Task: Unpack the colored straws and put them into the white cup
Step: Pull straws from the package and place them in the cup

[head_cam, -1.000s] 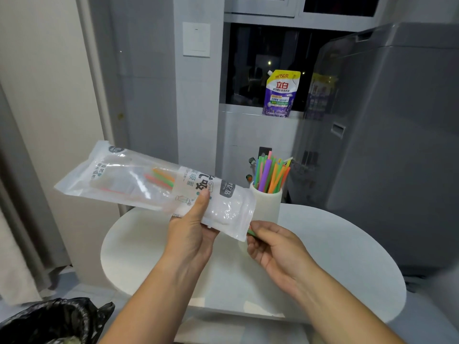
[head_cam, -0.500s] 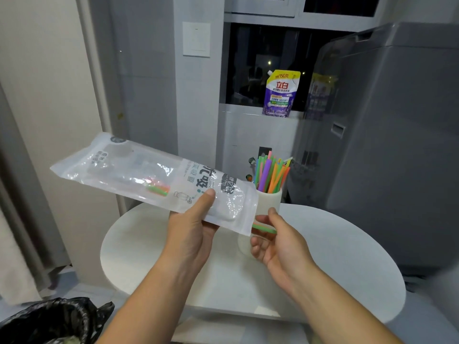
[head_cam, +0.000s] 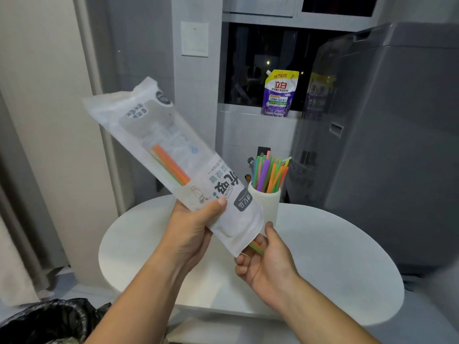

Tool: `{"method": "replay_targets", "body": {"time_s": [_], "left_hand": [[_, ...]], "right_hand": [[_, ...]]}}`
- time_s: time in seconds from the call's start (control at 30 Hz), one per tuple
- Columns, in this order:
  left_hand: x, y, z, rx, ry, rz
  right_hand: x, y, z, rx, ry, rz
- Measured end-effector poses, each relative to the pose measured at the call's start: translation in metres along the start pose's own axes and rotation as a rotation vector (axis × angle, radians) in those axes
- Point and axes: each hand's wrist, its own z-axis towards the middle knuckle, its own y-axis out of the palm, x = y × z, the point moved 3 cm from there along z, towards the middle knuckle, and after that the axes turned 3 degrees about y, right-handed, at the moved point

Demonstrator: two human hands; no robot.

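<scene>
Above the round white tabletop [head_cam: 335,256], the left hand [head_cam: 193,229] is holding the straw packet [head_cam: 159,135] tilted, its grip clamped round the lower half. At the packet's open lower mouth, the right hand [head_cam: 265,264] is pinching the green straw ends [head_cam: 255,247] poking out. Orange and green straws [head_cam: 171,167] are lying higher inside. Just behind, the white cup [head_cam: 267,202] is standing near the tabletop's far edge, holding a bunch of colored straws [head_cam: 269,173]. A grey washing machine [head_cam: 385,145] is crowding the right side.
</scene>
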Motion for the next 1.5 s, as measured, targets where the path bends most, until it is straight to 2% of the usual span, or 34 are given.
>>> {"method": "replay_targets", "body": {"time_s": [0.2, 0.47, 0.73, 1.0, 1.2, 1.5], "left_hand": [[0.004, -0.001, 0.001, 0.003, 0.026, -0.047], [0.020, -0.003, 0.002, 0.005, 0.093, -0.006], [0.024, -0.007, 0.003, 0.113, 0.086, -0.080], [0.020, -0.021, 0.008, 0.236, 0.039, -0.143], [0.018, -0.024, 0.007, 0.294, 0.006, -0.205], [0.026, -0.036, 0.008, 0.418, -0.033, -0.323]], "right_hand": [[0.003, -0.001, 0.000, -0.046, 0.038, 0.088], [0.004, -0.005, -0.002, -0.088, 0.072, 0.057], [-0.002, -0.002, -0.008, -0.147, 0.065, 0.045], [-0.020, -0.005, -0.006, -0.116, -0.066, 0.083], [-0.032, -0.007, -0.010, -0.086, -0.147, -0.059], [-0.088, -0.029, -0.018, 0.021, -0.380, -0.308]]}}
